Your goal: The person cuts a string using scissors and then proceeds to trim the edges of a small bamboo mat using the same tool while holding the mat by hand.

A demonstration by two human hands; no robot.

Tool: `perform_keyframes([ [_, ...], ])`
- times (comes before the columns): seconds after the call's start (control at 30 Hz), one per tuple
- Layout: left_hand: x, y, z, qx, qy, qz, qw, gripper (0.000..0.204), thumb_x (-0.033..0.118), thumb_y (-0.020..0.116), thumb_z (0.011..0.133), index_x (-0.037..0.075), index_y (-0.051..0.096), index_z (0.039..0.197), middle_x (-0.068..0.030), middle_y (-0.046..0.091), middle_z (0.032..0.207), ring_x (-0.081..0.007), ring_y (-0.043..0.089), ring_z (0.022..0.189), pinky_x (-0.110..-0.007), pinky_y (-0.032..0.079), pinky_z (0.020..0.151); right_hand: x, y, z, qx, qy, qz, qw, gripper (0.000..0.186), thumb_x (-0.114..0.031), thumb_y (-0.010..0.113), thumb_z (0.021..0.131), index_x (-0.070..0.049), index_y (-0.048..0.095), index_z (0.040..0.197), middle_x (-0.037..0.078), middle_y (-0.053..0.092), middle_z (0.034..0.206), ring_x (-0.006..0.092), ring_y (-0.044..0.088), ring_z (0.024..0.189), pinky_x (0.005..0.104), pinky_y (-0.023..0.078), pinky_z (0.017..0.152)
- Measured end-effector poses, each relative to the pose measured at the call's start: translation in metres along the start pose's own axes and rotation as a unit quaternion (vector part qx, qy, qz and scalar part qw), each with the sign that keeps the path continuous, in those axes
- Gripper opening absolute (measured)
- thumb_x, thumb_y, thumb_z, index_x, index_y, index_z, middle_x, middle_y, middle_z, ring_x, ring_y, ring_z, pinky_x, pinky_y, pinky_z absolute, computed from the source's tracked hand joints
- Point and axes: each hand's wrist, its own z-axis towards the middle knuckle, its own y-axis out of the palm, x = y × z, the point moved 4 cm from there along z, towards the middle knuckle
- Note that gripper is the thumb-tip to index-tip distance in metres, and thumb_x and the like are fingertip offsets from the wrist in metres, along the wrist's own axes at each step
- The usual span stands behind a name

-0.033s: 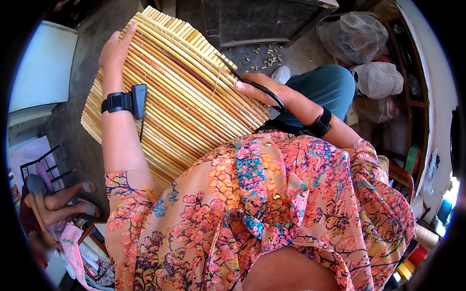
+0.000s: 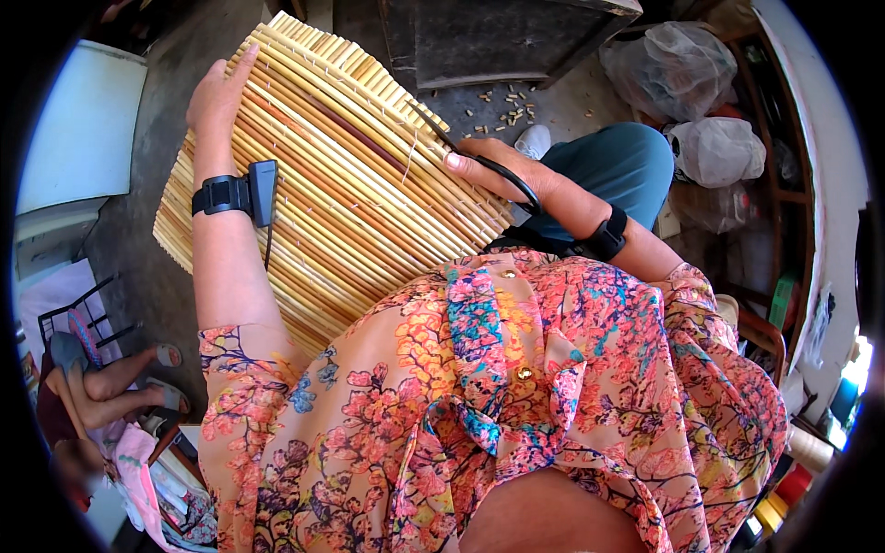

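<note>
A mat of thin yellow and brown sticks [image 2: 341, 203], bound with rows of light thread, lies across my lap and slants up to the far left. My left hand [image 2: 219, 97] grips its far left edge, some fingers hidden behind it. In my right hand [image 2: 498, 169] is a pair of black-handled scissors [image 2: 509, 175], with the thumb on top. Their dark blades lie along the mat's far right edge, among the stick ends. Close to the blades, a loose white thread hangs on the sticks. Whether the blades are apart, I cannot tell.
Short cut stick pieces [image 2: 507, 112] litter the floor beyond the mat, near a dark wooden cabinet [image 2: 507, 41]. Plastic bags [image 2: 673, 69] are piled by a shelf on the right. Another person's bare legs [image 2: 120, 392] show at the lower left, below a pale cabinet [image 2: 78, 124].
</note>
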Motion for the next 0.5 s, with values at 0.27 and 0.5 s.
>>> perform_keyframes([
  [0.27, -0.010, 0.004, 0.004, -0.009, -0.008, -0.002, 1.000, 0.081, 0.078, 0.036, 0.072, 0.010, 0.058, 0.108, -0.0161, 0.063, 0.102, -0.0321, 0.057, 0.100, -0.042, 0.043, 0.083, 0.003, 0.000, -0.005, 0.037, 0.034, 0.019, 0.999, 0.066, -0.057, 0.043, 0.086, 0.006, 0.063, 0.085, 0.023, 0.062, 0.075, 0.0288, 0.063, 0.073, 0.0366, 0.048, 0.067],
  [0.5, -0.008, 0.002, 0.002, -0.012, -0.012, 0.008, 1.000, 0.080, 0.078, 0.036, 0.072, 0.010, 0.058, 0.107, -0.0159, 0.063, 0.101, -0.0321, 0.057, 0.099, -0.042, 0.042, 0.084, 0.005, 0.002, 0.002, 0.021, 0.003, 0.036, 0.999, 0.069, -0.059, 0.040, 0.086, 0.007, 0.062, 0.086, 0.024, 0.062, 0.078, 0.0300, 0.063, 0.076, 0.0370, 0.047, 0.068],
])
